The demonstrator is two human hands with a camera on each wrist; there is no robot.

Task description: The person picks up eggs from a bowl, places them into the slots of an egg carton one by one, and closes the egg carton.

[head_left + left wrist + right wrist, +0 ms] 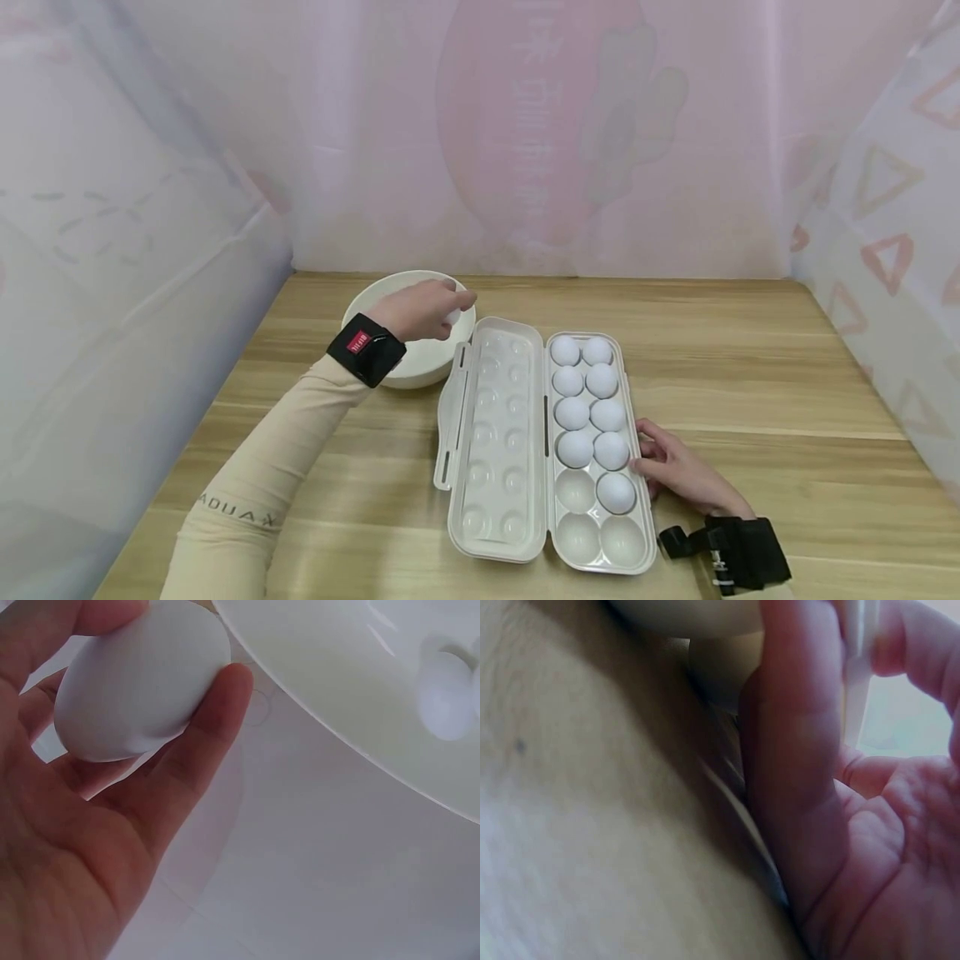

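White and smooth, an egg (139,679) sat cupped in the left hand (418,310), fingers (202,742) curled under it and the thumb over the top, as the hand hung above the rim of a white bowl (420,367) at the back left of a wooden table (750,367). The left wrist view showed at least 1 more egg lying inside the bowl. The shell looked light, hard and slick, and probably brittle: a loose cradle round the middle, as seen here, seemed the safer hold than a fingertip pinch at the ends.

Just right of the bowl lay an open plastic egg box (547,442), its dimpled lid (495,433) folded flat to the left. The tray half held 9 eggs in 2 columns, leaving 3 cups bare at the near end: 2 in the left column and 1 in the right. Any egg set into them would probably want lowering, not dropping.

The right hand (678,471) rested on the table against the tray's right edge, beside the nearest egg of the right column. Its fingers were laid on the rim, and the right wrist view showed them bent over the thin plastic lip, apparently steadying the light box. The box looked stiff but easily nudged.

A sheer pink and white curtain (525,133) closed in the table on 3 sides.
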